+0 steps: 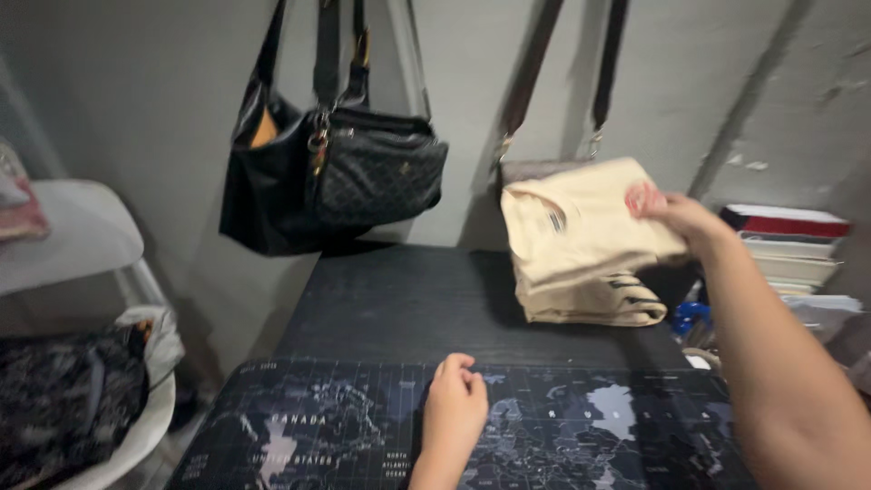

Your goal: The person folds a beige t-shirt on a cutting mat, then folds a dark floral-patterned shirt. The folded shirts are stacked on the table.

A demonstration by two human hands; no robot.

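My right hand [676, 216] reaches to the far right of a dark desk [408, 304] and grips the top of a folded cream garment [581, 238], tilting it up above another folded cream piece with dark stripes [626, 307]. My left hand [454, 408] rests as a loose fist on a dark mat printed with a world map [345, 436] at the desk's near edge, holding nothing.
Two black bags [340, 172] hang on the grey wall above the desk, and a brown-strapped bag [535, 136] hangs behind the garments. A stack of books [789, 245] sits at right. A white chair [82, 236] with dark clothing stands at left.
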